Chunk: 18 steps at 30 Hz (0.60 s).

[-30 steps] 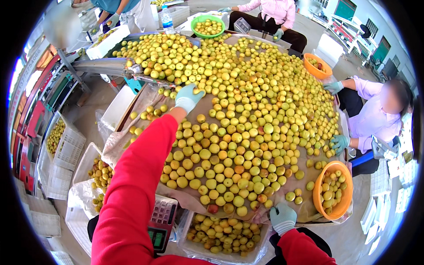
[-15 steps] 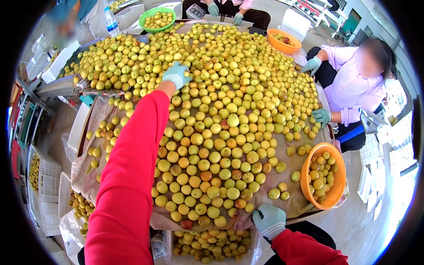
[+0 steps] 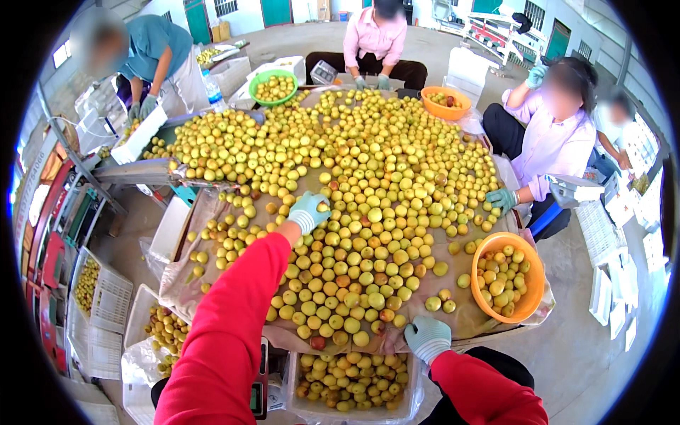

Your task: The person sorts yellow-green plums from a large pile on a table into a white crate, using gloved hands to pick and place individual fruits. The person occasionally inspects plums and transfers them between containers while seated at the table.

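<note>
Many round yellow-green fruits (image 3: 375,216), some blushed red, cover a cloth-lined table (image 3: 467,322). My left hand (image 3: 308,213), in a pale green glove, reaches over the middle of the spread. Its fingers are closed around a yellowish fruit (image 3: 323,207). My right hand (image 3: 428,336), gloved alike, rests curled at the table's near edge. Whatever its fingers may hold is hidden. An orange basket (image 3: 536,290) partly filled with fruit stands to its right. Below the near edge is a white crate (image 3: 292,382) holding more fruit.
Across the table are a green basket (image 3: 253,88) and another orange basket (image 3: 446,112). One co-worker (image 3: 549,142) sits at the right, another (image 3: 375,42) at the far side. A third person (image 3: 159,53) bends over a white box (image 3: 138,138). White crates (image 3: 110,297) stand at the left.
The view has tilted up, showing more of the far room. My left hand has drawn nearer and now grips a fruit. The right co-worker has raised one hand toward the head.
</note>
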Available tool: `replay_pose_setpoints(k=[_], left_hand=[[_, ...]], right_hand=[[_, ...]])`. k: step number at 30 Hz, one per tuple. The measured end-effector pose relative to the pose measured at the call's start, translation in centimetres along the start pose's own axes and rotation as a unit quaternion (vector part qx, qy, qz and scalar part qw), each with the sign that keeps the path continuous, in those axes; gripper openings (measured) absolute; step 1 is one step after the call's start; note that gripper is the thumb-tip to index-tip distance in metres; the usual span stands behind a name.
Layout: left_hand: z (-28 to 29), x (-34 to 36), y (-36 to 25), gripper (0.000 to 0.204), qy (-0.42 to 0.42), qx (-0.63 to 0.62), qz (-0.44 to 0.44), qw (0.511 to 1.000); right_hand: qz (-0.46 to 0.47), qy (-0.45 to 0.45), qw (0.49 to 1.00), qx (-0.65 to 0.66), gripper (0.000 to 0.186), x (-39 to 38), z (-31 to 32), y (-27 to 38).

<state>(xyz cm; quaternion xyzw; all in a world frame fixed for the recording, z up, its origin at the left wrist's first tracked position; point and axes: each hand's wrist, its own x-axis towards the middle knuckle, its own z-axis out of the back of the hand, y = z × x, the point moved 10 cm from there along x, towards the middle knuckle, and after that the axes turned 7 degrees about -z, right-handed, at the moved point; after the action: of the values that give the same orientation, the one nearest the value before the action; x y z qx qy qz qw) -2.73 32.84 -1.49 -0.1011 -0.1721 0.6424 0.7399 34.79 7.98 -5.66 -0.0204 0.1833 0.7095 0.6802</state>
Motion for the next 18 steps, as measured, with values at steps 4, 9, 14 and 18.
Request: replay_pose_setpoints(k=[4, 9, 14, 18], left_hand=[[1.5, -3.3, -3.8, 0.042, -0.082, -0.165, 0.072, 0.98], [-7.9, -10.8, -15.5, 0.052, 0.103, -0.808, 0.315, 0.488], [-11.1, -11.9, -28.7, 0.064, 0.184, -0.931, 0.195, 0.249], [-12.4, -11.8, -35.6, 0.065, 0.224, -0.926, 0.207, 0.221]], right_hand=[[-0.012, -0.029, 0.999, 0.021, 0.031, -0.2, 0.4, -0.6], [-0.018, -0.019, 0.999, 0.045, 0.033, -0.6, 1.4, 0.1], [-0.031, 0.003, 0.996, 0.088, 0.032, -0.9, 2.0, -0.4], [-0.024, -0.014, 0.994, 0.108, 0.03, -0.6, 1.4, -1.0]])
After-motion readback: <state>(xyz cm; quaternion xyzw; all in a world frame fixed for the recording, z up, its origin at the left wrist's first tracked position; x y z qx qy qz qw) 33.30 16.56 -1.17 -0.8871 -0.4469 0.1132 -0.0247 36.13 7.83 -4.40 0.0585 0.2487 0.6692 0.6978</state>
